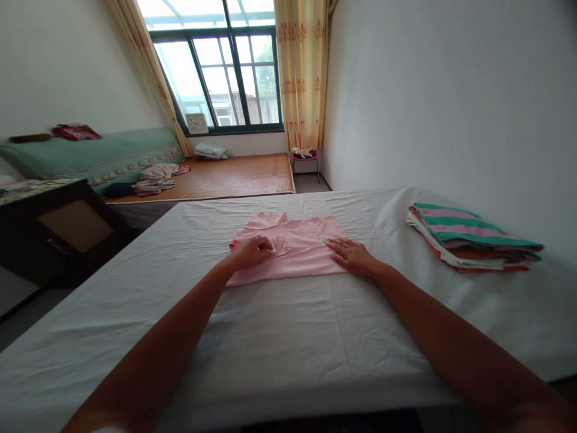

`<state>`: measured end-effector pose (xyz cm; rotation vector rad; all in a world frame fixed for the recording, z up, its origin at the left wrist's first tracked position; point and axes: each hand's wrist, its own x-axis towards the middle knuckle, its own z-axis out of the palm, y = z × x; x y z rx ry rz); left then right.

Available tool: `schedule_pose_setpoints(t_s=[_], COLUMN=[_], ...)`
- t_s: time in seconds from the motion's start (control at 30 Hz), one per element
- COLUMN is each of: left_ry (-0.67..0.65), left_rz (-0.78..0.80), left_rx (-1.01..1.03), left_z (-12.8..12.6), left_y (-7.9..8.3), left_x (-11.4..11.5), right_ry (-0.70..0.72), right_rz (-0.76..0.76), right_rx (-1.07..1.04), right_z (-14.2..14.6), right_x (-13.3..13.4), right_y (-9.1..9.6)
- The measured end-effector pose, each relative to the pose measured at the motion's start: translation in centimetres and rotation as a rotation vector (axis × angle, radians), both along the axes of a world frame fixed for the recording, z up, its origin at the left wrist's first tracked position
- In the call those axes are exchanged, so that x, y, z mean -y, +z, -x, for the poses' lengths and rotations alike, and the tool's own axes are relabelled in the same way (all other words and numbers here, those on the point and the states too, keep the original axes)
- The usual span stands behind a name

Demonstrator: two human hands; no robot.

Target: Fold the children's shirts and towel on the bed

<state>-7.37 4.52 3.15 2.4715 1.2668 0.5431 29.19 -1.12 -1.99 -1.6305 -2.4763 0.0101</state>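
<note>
A pink garment (297,249) lies partly folded on the white sheet (288,337) of the bed in front of me. My left hand (253,251) rests on its left part with the fingers curled, pinching a fold of the pink cloth. My right hand (351,255) lies flat on the garment's right edge, fingers stretched out and together, holding nothing.
A stack of folded striped cloths (473,237) sits at the bed's right side by the wall. A dark cabinet (58,231) stands to the left. Further back are a wooden platform (234,175) with loose clothes, a green mattress (94,155), a small stool (305,157) and the window.
</note>
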Motion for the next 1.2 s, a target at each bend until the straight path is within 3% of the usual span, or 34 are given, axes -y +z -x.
schedule_pose_setpoints(t_s=[0.13,0.23,0.33,0.57,0.7,0.87,1.03,1.1,1.2], left_ry=[-0.022,-0.015,-0.049,-0.101,-0.154,-0.154,-0.143,-0.074,0.130], left_rz=[-0.114,-0.152,-0.052,-0.024,-0.055,-0.068,-0.120,-0.162,-0.206], left_rx=[-0.020,-0.111,-0.261,-0.299,-0.276,-0.252,-0.122,-0.007,0.168], left_z=[-0.4,-0.5,-0.6,-0.4,-0.2,-0.2,0.0,0.4,1.6], left_y=[-1.3,-2.2,-2.6,-2.6,-2.8,-2.9,-2.7,-2.3,-1.6], left_x=[2.3,3.2,4.0,4.4,4.3,4.5,4.0,3.5,2.6], right_ry=[-0.060,0.055,0.149,-0.184,-0.215,-0.110,-0.135,-0.188,-0.269], right_rz=[-0.082,-0.124,-0.006,0.048,0.060,0.027,0.058,0.101,0.127], right_rx=[0.026,0.020,0.010,0.058,0.126,0.099,-0.053,-0.106,-0.164], right_z=[1.1,2.6,3.3,0.0,-0.2,4.8,12.4,14.8,17.4], right_x=[1.0,2.0,2.1,-0.8,-3.6,-8.6,-13.2,-14.6,-16.0], right_y=[1.1,1.8,1.7,0.1,1.5,4.4,4.9,4.6,4.2])
